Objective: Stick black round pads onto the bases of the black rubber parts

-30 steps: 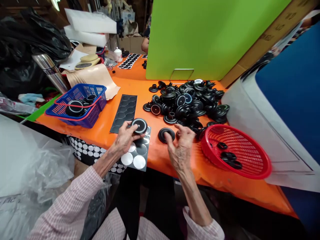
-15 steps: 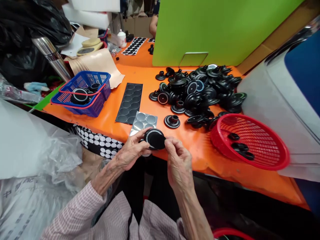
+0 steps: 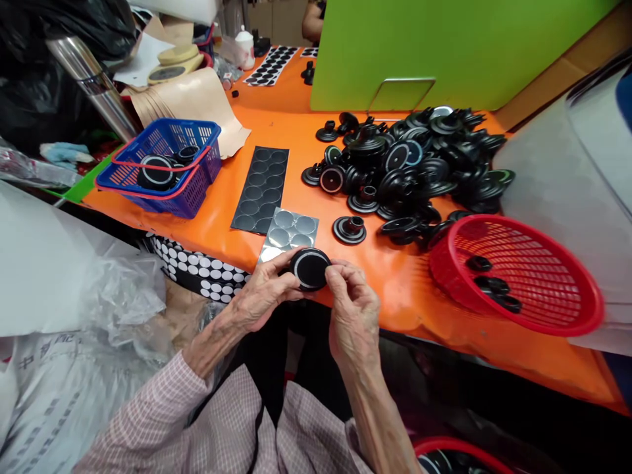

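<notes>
Both hands grip one round black part with a white ring point(image 3: 310, 268) at the near edge of the orange table point(image 3: 395, 276). My left hand point(image 3: 261, 296) pinches its left side. My right hand point(image 3: 351, 304) presses fingers on its right rim. Just behind it lies a silver sheet of round stickers point(image 3: 289, 232), and beyond that a dark sheet of round pads point(image 3: 261, 189). A single black part point(image 3: 349, 229) sits a little to the right of the sheets.
A heap of black parts point(image 3: 419, 164) fills the table's far right, before a green board point(image 3: 444, 46). A red basket point(image 3: 518, 276) with three parts is at right, a blue basket point(image 3: 162, 168) with parts at left. Plastic bags point(image 3: 74, 296) lie at left. Another person's arm point(image 3: 313, 16) shows at the back.
My left hand lifted the ringed part off the sticker sheet and drew it to the table's near edge. My right hand joined it and now presses on the part's face.
</notes>
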Demonstrator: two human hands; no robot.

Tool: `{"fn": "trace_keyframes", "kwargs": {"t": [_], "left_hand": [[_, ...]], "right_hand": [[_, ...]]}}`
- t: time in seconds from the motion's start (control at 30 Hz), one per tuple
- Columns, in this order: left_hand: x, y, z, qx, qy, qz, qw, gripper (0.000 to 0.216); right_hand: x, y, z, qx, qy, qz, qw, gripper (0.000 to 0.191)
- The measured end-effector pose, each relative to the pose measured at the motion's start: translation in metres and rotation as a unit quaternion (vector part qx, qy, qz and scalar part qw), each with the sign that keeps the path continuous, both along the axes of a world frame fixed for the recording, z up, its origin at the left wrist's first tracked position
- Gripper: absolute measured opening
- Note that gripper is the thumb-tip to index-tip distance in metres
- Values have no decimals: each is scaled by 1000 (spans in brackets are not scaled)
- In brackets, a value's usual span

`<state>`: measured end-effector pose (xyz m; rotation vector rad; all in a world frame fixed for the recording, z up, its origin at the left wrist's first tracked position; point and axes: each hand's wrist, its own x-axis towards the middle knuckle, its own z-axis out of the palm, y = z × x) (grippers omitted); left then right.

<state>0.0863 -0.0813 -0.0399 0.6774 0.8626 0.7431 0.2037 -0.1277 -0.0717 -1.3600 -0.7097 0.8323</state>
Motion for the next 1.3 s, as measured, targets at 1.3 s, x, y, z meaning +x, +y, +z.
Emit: {"fn": "trace_keyframes", "kwargs": {"t": [1.3], "left_hand": [[-125, 86, 66, 142, 161, 179, 960, 52]], "right_hand": [[-93, 140, 68, 59, 81, 331, 938, 36]]}}
